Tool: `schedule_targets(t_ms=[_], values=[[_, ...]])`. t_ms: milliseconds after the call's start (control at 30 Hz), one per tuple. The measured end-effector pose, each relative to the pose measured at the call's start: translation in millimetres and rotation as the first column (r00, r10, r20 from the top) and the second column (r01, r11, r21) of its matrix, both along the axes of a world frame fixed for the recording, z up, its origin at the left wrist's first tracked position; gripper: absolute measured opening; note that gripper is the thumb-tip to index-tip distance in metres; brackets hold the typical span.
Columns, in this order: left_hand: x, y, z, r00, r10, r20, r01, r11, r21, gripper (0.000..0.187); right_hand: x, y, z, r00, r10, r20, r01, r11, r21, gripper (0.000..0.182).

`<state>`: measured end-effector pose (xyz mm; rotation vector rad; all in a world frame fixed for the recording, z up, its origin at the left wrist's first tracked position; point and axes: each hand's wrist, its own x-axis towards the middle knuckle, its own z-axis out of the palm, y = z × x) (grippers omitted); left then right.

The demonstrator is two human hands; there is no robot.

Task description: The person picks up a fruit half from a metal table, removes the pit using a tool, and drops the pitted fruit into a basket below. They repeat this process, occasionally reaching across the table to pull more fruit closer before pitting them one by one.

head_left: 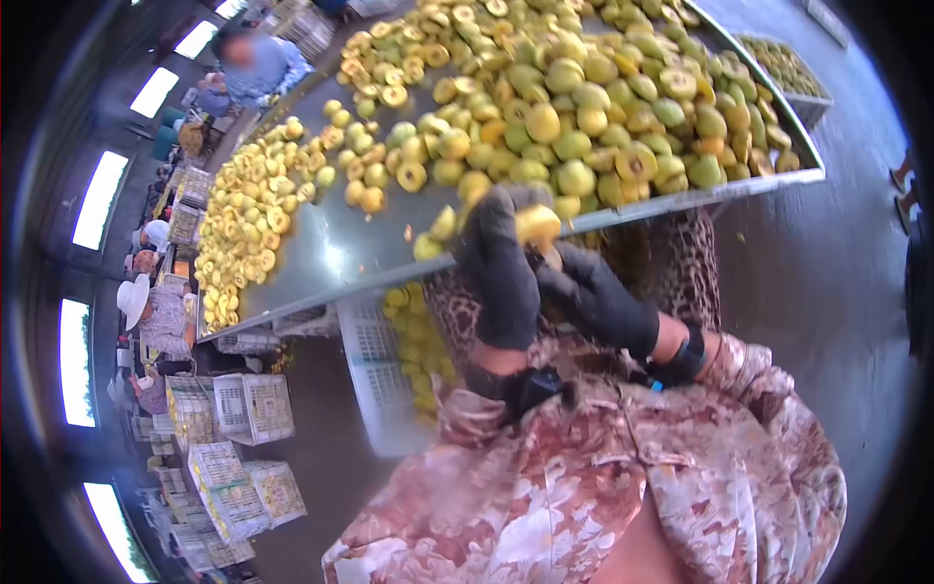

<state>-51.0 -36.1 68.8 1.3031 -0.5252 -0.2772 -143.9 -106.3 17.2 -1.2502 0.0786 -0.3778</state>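
My left hand (501, 268), in a dark glove, is closed around a yellow peach-like fruit (537, 225) just over the near rim of the metal table. Close beside it, my right hand (595, 297), also gloved, has its fingers pinched together just below the fruit. A small pale piece (553, 256) shows at those fingertips; whether it is part of the fruit or a tool I cannot make out. Beyond both hands lies a heap of whole and cut yellow-green fruits (574, 127), some halves showing brown centres.
The metal table (375, 248) has a raised rim, with a pile of cut fruit (248, 214) at its left. Below stands a white crate (375, 375) with fruit in it. Stacked crates (229, 487) line the left floor. A co-worker (258, 68) is at the far end.
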Motion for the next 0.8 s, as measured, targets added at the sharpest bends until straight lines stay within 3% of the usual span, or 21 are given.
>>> schedule_targets(t_ms=[33, 67, 100, 167, 200, 267, 333, 367, 433, 467, 500, 600, 700, 733, 800], values=[[-1, 1, 5, 0.999, 0.022, 0.027, -0.023, 0.999, 0.038, 0.031, 0, 1, 6, 0.999, -0.047, -0.026, 0.046, 0.997, -0.054, 0.020], [3, 1, 8, 0.973, 0.029, 0.229, -0.040, 0.998, 0.044, 0.036, 2, 0, 0, 1.000, -0.016, 0.026, 0.018, 0.998, -0.064, 0.020], [4, 5, 8, 0.911, 0.027, 0.412, -0.057, 0.996, 0.061, 0.042, 2, -1, 4, 0.998, 0.047, -0.029, -0.047, 0.999, 0.010, 0.021], [-1, 10, 12, 0.877, 0.039, 0.479, -0.091, 0.992, 0.086, 0.040, 0, 0, 13, 0.975, 0.186, -0.122, -0.163, 0.971, 0.176, 0.021], [0, 10, 16, 0.851, 0.053, 0.523, -0.112, 0.990, 0.081, 0.040, 2, 2, 9, 0.987, 0.124, -0.106, -0.120, 0.992, 0.045, 0.022], [9, 16, 6, 0.855, 0.063, 0.515, -0.083, 0.996, 0.016, 0.039, 5, 5, 0, 0.999, 0.005, -0.041, -0.015, 0.973, -0.230, 0.025], [11, 23, 3, 0.904, 0.040, 0.427, -0.040, 0.999, -0.008, 0.042, 8, 4, 13, 0.991, 0.131, -0.038, -0.132, 0.991, -0.001, 0.028], [13, 30, 4, 0.947, -0.026, 0.322, 0.045, 0.998, -0.050, 0.042, 4, 10, 13, 0.979, 0.199, -0.044, -0.191, 0.971, 0.142, 0.029], [22, 40, 1, 0.980, -0.186, 0.066, 0.193, 0.973, -0.127, 0.044, 6, 2, 10, 0.925, 0.370, -0.090, -0.341, 0.910, 0.238, 0.031], [27, 37, -8, 0.982, -0.156, 0.103, 0.171, 0.971, -0.167, 0.046, 7, -1, 8, 0.886, 0.450, -0.113, -0.405, 0.869, 0.283, 0.033], [27, 38, -7, 0.989, -0.075, 0.127, 0.084, 0.994, -0.070, 0.043, 12, -10, 11, 0.819, 0.552, -0.153, -0.472, 0.802, 0.367, 0.031], [32, 37, 5, 0.726, -0.015, 0.688, -0.045, 0.997, 0.070, 0.037, 16, -3, 27, 0.860, 0.482, -0.167, -0.423, 0.857, 0.295, 0.027], [34, 43, 5, 0.868, -0.049, 0.494, 0.047, 0.999, 0.017, 0.040, 20, 13, 11, 0.915, 0.400, -0.063, -0.372, 0.892, 0.255, 0.027], [25, 40, 11, 0.982, -0.185, 0.043, 0.190, 0.947, -0.258, 0.045, 23, 9, 2, 0.917, 0.398, -0.022, -0.384, 0.897, 0.217, 0.028], [36, 37, -8, 0.975, -0.217, 0.050, 0.223, 0.943, -0.246, 0.049, 29, 12, -14, 0.942, 0.334, 0.028, -0.336, 0.939, 0.070, 0.033]])
